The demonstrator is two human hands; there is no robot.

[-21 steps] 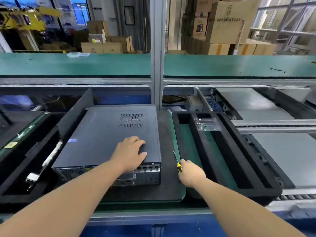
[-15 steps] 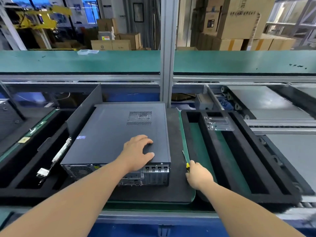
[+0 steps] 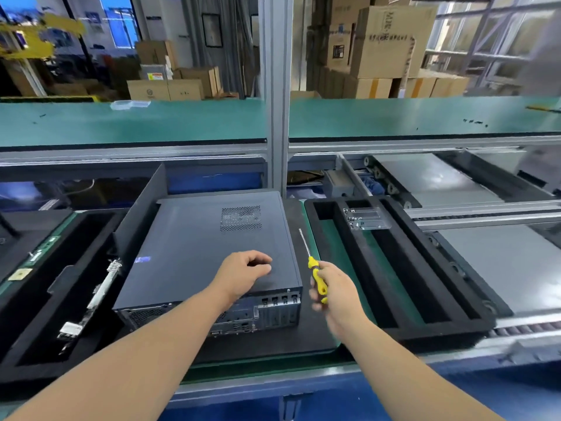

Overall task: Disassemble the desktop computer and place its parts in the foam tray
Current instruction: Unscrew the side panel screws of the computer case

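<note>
A dark grey desktop computer (image 3: pixel 206 250) lies flat on a black mat, its rear ports facing me. My left hand (image 3: pixel 243 271) rests on the lid near the rear right corner, fingers curled and holding nothing. To the right of the case, my right hand (image 3: pixel 337 294) grips a yellow-handled screwdriver (image 3: pixel 315 276) raised off the mat, its thin shaft pointing up and away. A black foam tray (image 3: pixel 403 299) with long slots stands to the right; a clear plastic piece (image 3: pixel 364 218) lies at its far end.
A second black foam tray (image 3: pixel 39 314) on the left holds a metal bracket (image 3: pixel 94 299) and a green memory stick (image 3: pixel 41 253). A grey panel (image 3: pixel 136 214) leans upright beside the computer. An aluminium post (image 3: pixel 274 95) rises behind it. Roller conveyor plates (image 3: pixel 510 268) lie far right.
My right hand has lifted the screwdriver off the mat's edge and raised it beside the case. My left hand's fingers have curled on the lid. The camera has shifted.
</note>
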